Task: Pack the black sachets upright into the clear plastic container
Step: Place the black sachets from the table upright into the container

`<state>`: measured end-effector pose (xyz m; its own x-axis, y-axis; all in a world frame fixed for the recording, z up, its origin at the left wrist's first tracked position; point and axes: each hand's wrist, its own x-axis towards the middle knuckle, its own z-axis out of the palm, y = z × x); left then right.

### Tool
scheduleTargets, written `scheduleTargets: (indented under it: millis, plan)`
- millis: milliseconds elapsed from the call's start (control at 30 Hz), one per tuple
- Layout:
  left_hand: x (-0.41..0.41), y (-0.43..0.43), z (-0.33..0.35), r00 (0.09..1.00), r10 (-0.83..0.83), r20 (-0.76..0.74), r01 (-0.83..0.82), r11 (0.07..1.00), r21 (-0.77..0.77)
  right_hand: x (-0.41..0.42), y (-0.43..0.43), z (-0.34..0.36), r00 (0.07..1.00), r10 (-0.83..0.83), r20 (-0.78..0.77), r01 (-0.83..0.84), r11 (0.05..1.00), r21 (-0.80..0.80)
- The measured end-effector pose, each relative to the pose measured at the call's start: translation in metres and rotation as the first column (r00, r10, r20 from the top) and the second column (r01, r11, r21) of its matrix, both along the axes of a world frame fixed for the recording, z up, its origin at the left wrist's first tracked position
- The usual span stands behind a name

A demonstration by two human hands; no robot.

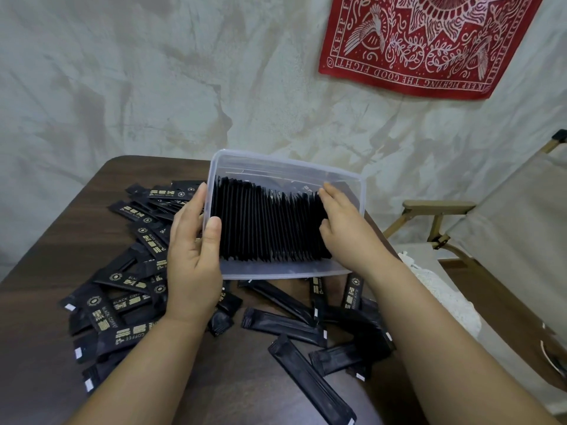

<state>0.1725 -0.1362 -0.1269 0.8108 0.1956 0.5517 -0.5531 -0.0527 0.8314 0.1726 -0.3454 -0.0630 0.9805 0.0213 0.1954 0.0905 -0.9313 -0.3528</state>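
Note:
The clear plastic container [343,176] is tilted toward me above the brown table, its opening facing the camera. Several black sachets [264,225] stand packed edge-on in a row inside it. My left hand [193,259] grips the container's left wall, thumb over the rim and fingers behind. My right hand [343,222] is inside at the right end of the row, fingers curled against the last sachets and pressing them leftward. Many loose black sachets [129,289] lie scattered on the table to the left and below the container.
The dark brown table [49,246] ends at the left and far edges. More loose sachets [310,384] lie near the front. A wooden folding chair [438,210] with beige fabric stands to the right. A red bandana [429,41] hangs on the wall.

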Motion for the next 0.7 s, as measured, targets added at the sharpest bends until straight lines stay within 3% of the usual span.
scheduleTargets:
  millis: [233,333,400,533,700]
  plan:
    - [0.000,-0.002,0.000,1.000,0.002,-0.011,-0.002,1.000,-0.003,-0.006,0.002,-0.003,0.997,-0.010,0.077,0.009,1.000,0.007]
    - [0.000,-0.002,0.000,1.000,0.027,-0.015,-0.027,1.000,-0.016,-0.009,0.013,-0.005,0.986,0.118,0.118,-0.113,0.992,-0.047]
    - [0.000,-0.001,0.001,0.999,0.037,-0.036,-0.038,0.999,-0.035,-0.008,0.020,-0.010,0.976,0.216,0.042,-0.211,0.972,-0.099]
    - [0.000,-0.002,0.004,0.996,0.044,-0.073,-0.049,0.996,-0.069,-0.006,0.022,-0.016,0.969,0.236,-0.077,-0.243,0.966,-0.084]
    - [0.001,-0.003,0.007,0.990,0.089,-0.112,-0.105,0.984,-0.142,-0.023,0.014,-0.009,0.956,0.269,0.117,-0.275,0.961,0.039]
